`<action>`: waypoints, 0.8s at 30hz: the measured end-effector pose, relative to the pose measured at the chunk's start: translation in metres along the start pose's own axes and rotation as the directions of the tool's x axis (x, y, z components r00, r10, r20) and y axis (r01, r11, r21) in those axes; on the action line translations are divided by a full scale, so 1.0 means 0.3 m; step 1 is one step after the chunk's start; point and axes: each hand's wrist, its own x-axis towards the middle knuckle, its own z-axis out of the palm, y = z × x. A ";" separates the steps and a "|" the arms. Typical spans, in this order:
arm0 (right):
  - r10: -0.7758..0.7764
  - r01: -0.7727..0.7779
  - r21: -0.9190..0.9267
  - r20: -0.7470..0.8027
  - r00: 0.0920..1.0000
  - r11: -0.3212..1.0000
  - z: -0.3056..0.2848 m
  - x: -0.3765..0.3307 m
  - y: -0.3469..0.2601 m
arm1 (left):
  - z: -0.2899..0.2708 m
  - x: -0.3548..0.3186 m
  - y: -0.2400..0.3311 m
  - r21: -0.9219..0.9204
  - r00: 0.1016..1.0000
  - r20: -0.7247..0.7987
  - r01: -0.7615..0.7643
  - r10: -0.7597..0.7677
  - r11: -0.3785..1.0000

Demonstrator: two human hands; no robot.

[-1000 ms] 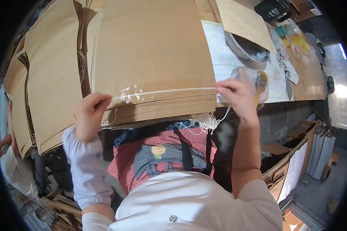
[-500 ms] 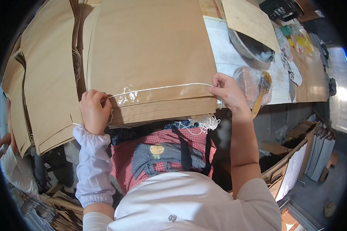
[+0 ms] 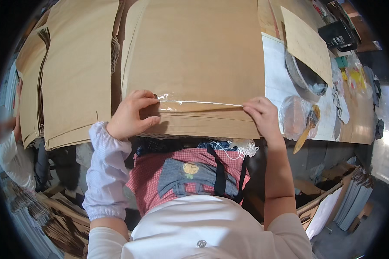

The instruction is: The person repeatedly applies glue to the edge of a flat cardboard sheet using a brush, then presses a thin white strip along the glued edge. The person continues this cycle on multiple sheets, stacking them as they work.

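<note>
White string [image 3: 199,102] is stretching between the spread left hand [image 3: 133,113] at nine o'clock and the pinching right hand [image 3: 264,116] at three. Hard pulling is risking slips.

Left grip [image 3: 132,114], thumb apart; right grip [image 3: 266,115], pinched.

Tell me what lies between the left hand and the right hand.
In the head view, a white cord runs nearly straight from the left hand to the right hand, over partly shiny brown paper.
</note>
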 end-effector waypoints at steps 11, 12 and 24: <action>0.198 -0.302 -0.563 -0.238 0.951 0.769 0.133 0.034 -0.036 | 0.115 0.044 -0.004 0.300 0.852 -0.322 0.505 -0.413 0.809; 0.096 -0.269 -0.640 -0.292 0.952 0.719 0.164 0.030 -0.039 | 0.127 0.043 0.025 0.359 0.886 -0.338 0.434 -0.318 0.826; 0.268 -0.366 -0.342 -0.300 0.915 0.866 0.119 -0.078 -0.002 | 0.151 -0.032 -0.002 0.461 0.939 -0.150 0.344 -0.309 0.818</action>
